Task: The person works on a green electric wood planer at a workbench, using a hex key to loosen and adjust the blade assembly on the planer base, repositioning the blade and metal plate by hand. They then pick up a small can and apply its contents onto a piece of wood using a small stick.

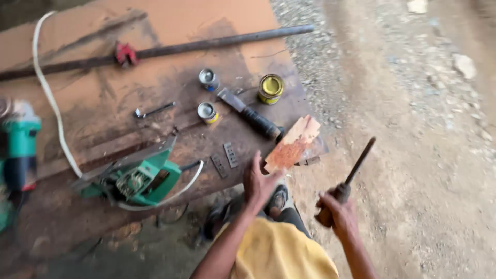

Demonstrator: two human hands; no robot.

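Your yellow shirt (pixel 281 253) fills the bottom of the view, and both your forearms rise from it. Your right hand (pixel 338 212) is closed around the wooden handle of a chisel (pixel 347 181), whose dark shank slants up and to the right over the gravel ground (pixel 413 103); its tip is blurred, so you cannot tell its exact shape. Your left hand (pixel 260 181) is open, fingers spread, its fingertips touching the near end of a reddish wood offcut (pixel 293 145) that lies at the right corner of the workbench (pixel 170 20), partly overhanging the edge. Just beyond the offcut lies a black-handled scraper (pixel 249 112), with a yellow-lidded tin (pixel 270 88) beside its blade and two smaller tins (pixel 208 96) to the left. Two small flat metal plates (pixel 225 158) sit near your left hand. Farther left rests a green power planer (pixel 139 178) with a white cord (pixel 49 88), a small spanner (pixel 153 110) above it, and a long pipe clamp (pixel 155 51) across the back. Another green tool (pixel 19 144) shows at the left edge.
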